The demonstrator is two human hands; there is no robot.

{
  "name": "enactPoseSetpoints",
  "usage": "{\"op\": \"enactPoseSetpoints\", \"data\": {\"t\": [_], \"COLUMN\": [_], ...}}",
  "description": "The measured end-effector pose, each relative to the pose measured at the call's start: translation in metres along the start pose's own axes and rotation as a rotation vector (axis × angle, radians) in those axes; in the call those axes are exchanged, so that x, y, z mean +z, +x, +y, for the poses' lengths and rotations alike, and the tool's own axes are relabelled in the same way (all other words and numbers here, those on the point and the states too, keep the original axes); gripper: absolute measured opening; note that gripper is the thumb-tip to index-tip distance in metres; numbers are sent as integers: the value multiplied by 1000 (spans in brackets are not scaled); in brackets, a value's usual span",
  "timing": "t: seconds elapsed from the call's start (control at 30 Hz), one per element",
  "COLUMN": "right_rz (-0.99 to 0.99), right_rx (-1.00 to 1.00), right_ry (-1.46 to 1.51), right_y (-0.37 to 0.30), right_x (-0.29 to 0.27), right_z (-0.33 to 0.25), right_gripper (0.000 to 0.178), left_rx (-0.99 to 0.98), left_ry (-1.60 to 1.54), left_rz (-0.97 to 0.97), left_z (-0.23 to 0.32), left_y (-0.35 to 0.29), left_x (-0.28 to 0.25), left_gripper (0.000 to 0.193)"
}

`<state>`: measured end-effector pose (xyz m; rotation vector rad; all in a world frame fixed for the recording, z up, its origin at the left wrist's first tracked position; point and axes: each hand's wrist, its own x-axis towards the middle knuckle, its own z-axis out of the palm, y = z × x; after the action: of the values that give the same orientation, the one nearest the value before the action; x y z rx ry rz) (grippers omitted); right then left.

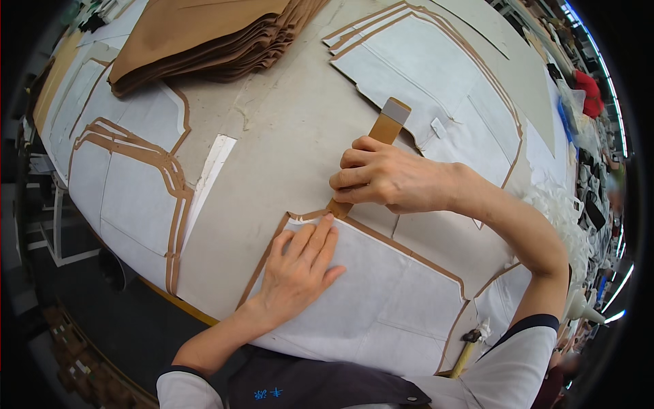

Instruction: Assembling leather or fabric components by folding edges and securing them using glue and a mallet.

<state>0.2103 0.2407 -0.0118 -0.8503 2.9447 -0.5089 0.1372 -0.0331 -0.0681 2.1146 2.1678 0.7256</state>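
Note:
My left hand point(298, 269) lies flat with fingers stretched on a white-backed panel point(381, 293) with brown edges. Its fingertips press on the panel's upper edge, near the notched corner, where the brown margin shows. My right hand point(392, 176) grips a flat brown bar point(387, 128) with a grey far end. The bar slants over the table, and its lower end touches the panel's top edge beside my left fingertips. Part of the bar is hidden behind the right fingers.
Brown folded sheets point(204, 41) are piled at the far left. White-backed pieces with brown edges point(129, 191) lie at left; more overlapping panels point(436, 82) sit at far right. A white strip point(210, 174) lies on the table point(272, 136). A yellow-handled tool point(464, 358) rests near my right sleeve.

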Motion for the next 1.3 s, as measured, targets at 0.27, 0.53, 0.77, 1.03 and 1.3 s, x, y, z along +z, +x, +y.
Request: {"op": "enactPoseSetpoints", "data": {"t": [0.27,0.53,0.77,1.03,1.3], "right_rz": [-67,-105,96,711,961], "right_rx": [-86,-161,59,688,1693], "right_ry": [-31,22,114,-154,-448], "right_y": [22,49,35,-12,-165], "right_x": [-6,-1,14,52,106], "right_z": [8,12,10,-49,-306], "right_gripper": [21,18,26,38,32], "left_rx": [-16,-14,-27,-38,83], "left_ry": [-25,-32,-80,7,127], "left_rz": [14,15,12,-6,20], "left_z": [0,1,-8,-1,-3], "left_y": [-1,-3,-14,-5,-15], "left_x": [-2,-2,-11,-6,-1], "left_gripper": [59,59,50,47,40]}}
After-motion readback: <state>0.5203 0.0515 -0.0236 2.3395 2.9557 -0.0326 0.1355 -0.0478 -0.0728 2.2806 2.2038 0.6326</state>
